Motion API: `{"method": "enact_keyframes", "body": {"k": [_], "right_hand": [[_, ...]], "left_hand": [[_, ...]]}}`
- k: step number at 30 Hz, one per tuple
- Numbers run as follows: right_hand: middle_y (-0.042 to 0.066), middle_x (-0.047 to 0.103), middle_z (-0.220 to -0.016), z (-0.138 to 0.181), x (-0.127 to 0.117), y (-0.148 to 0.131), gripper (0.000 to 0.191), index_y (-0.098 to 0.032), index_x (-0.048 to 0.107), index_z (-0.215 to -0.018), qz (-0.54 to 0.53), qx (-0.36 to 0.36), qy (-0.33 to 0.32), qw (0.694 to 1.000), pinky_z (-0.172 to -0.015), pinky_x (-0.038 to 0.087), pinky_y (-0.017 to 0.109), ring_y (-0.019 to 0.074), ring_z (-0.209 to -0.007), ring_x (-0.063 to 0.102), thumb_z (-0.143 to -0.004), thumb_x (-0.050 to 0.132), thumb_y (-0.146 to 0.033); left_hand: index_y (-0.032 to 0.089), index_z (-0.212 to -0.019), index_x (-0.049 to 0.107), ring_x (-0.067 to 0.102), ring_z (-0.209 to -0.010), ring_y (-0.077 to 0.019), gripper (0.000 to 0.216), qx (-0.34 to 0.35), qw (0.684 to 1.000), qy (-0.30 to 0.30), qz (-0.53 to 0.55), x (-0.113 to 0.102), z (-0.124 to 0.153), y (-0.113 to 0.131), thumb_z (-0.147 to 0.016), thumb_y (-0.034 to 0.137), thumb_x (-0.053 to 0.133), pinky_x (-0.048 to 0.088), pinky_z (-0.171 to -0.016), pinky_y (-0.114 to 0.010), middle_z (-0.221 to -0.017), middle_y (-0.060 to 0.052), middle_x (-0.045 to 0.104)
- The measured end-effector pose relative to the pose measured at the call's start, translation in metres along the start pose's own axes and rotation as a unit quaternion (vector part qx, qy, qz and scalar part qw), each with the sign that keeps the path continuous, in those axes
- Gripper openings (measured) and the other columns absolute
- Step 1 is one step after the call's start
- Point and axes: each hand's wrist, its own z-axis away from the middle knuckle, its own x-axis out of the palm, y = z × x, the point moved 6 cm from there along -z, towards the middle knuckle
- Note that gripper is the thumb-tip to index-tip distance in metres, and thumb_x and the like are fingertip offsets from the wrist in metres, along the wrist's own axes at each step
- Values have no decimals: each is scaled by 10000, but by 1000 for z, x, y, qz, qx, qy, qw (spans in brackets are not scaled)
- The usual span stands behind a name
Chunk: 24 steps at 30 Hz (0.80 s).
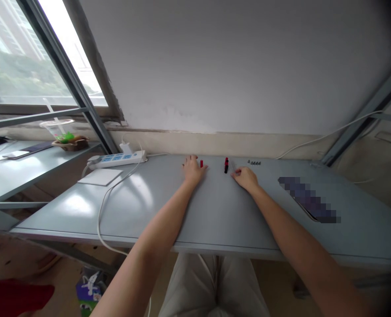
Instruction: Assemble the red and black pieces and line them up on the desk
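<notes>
Both my arms reach out over a grey table. My left hand lies flat on the top with its fingers stretched out; a small red piece sits right at its fingertips. My right hand rests palm down with the fingers slightly curled and nothing visibly in it. Just beyond its fingertips stands a red and black tool-like object, with some thin dark pieces beside it. A short row of small dark bits lies farther right near the wall.
A white power strip with a white cable lies at the back left, beside a white pad. A blurred-out flat object lies at the right. A side table at the left holds a cup and a bowl.
</notes>
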Motion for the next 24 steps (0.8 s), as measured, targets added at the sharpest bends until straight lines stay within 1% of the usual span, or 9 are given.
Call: {"method": "enact_keyframes", "body": {"k": [2, 3, 6, 9, 11, 12, 17, 21, 24], "right_hand": [[91, 632, -937, -1, 1, 0, 307, -165, 645, -920, -1, -1, 1, 1000, -707, 423, 284, 207, -873, 579, -735, 561, -395], [90, 633, -938, -1, 1, -1, 303, -167, 645, -916, -2, -2, 2, 1000, -706, 423, 284, 206, -872, 580, -735, 560, -395], [85, 639, -927, -1, 2, 0, 294, -175, 644, -914, -7, 0, 4, 1000, -707, 421, 281, 203, -869, 584, -736, 558, -392], [78, 647, -902, -2, 2, 0, 278, -179, 639, -917, -8, -3, 7, 1000, -710, 418, 277, 196, -865, 586, -742, 552, -377], [78, 648, -901, -3, 2, 0, 275, -177, 639, -914, -8, -5, 10, 1000, -707, 416, 274, 192, -862, 586, -745, 548, -373], [79, 648, -905, -3, 3, 0, 276, -176, 640, -912, -8, -5, 11, 1000, -704, 416, 273, 191, -860, 585, -745, 548, -376], [81, 649, -902, -4, 4, 0, 282, -175, 645, -905, -8, -6, 8, 1000, -686, 417, 267, 190, -844, 589, -739, 558, -386], [79, 652, -883, -4, 4, 0, 278, -177, 646, -894, -11, -1, 11, 1000, -678, 418, 268, 190, -824, 592, -736, 563, -389], [76, 651, -884, -3, 4, 0, 272, -181, 646, -888, -17, 2, 14, 1000, -670, 418, 268, 189, -817, 592, -738, 559, -391]], "left_hand": [[175, -1085, 478, 438, -1057, -249, 424, 78, 997, 20, -8, -6, 9, 22, -737, 398, 576, 309, -858, -370, -1108, -121, 521], [173, -1096, 472, 440, -1048, -245, 408, 120, 993, 18, -9, -7, 15, 34, -760, 393, 547, 308, -855, -364, -1113, -119, 516], [174, -1167, 441, 442, -1031, -236, 421, 247, 969, -25, -16, 2, 36, 67, -816, 406, 452, 307, -849, -349, -1139, -113, 503], [198, -1307, 306, 427, -1047, -241, 511, 308, 948, -62, -44, 16, 53, 82, -849, 414, 374, 310, -836, -356, -1217, -114, 460], [212, -1344, 246, 419, -1059, -245, 533, 319, 942, -79, -64, 25, 58, 84, -858, 399, 356, 316, -823, -358, -1269, -117, 422], [215, -1346, 247, 418, -1061, -247, 523, 319, 941, -84, -71, 29, 58, 83, -862, 385, 349, 319, -819, -360, -1281, -117, 413], [196, -1279, 372, 442, -1041, -237, 415, 306, 945, -94, -69, 33, 50, 78, -875, 280, 326, 333, -816, -361, -1191, -112, 495], [170, -1100, 535, 496, -962, -219, 305, 277, 954, -108, -46, 31, 43, 74, -846, 187, 366, 351, -813, -348, -1004, -102, 593], [173, -961, 599, 527, -898, -209, 254, 252, 963, -101, -9, 30, 39, 68, -827, 158, 384, 371, -798, -341, -918, -82, 628]]}}
